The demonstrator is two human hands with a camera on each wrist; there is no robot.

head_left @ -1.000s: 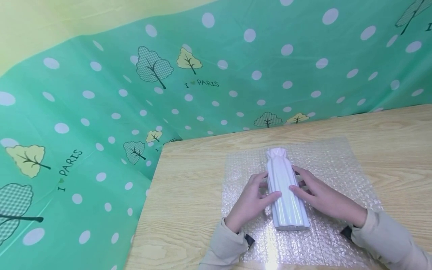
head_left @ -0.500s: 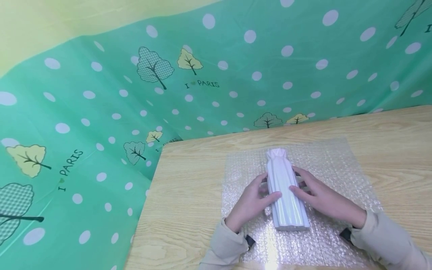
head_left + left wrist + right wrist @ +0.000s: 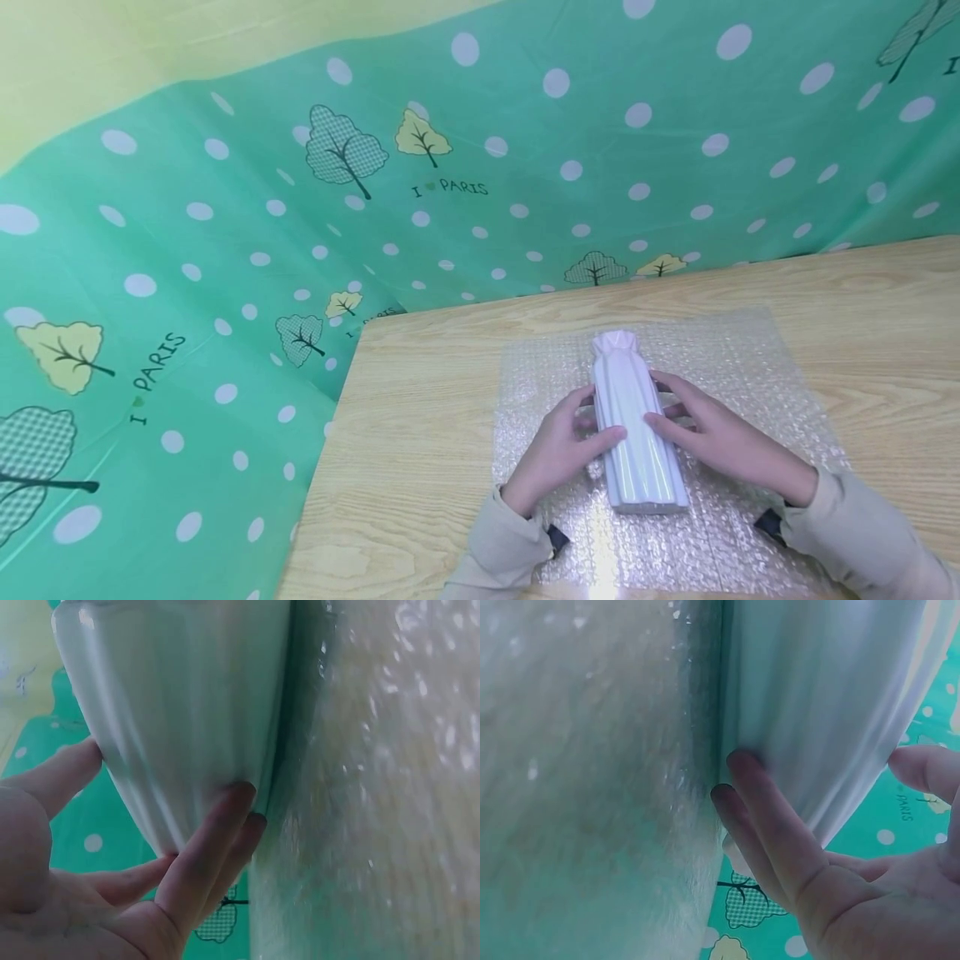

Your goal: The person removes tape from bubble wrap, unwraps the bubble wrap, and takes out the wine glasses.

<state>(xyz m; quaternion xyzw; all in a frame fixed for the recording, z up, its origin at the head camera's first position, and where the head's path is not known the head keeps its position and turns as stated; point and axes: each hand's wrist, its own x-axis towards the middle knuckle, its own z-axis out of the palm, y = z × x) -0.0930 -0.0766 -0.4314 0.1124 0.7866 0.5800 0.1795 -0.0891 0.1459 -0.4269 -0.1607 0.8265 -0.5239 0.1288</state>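
A glossy white vase (image 3: 642, 467) with vertical flutes and a ruffled, pinched neck lies on its side on a sheet of bubble wrap (image 3: 727, 358). Its neck points to the back of the table and its flat base faces the person. My left hand (image 3: 553, 446) holds the vase's left side, thumb on top and fingers lower along the flank. From the right, my right hand (image 3: 716, 433) grips it in mirrored fashion. In both wrist views, fingertips (image 3: 238, 796) press the fluted wall (image 3: 817, 697) close beside the bubble wrap.
The wood-grain table (image 3: 405, 442) extends to the left and right of the wrap. Behind and along its left side hangs a green dotted cloth (image 3: 465, 242) printed with trees. Black straps (image 3: 557, 540) show at the sleeve cuffs.
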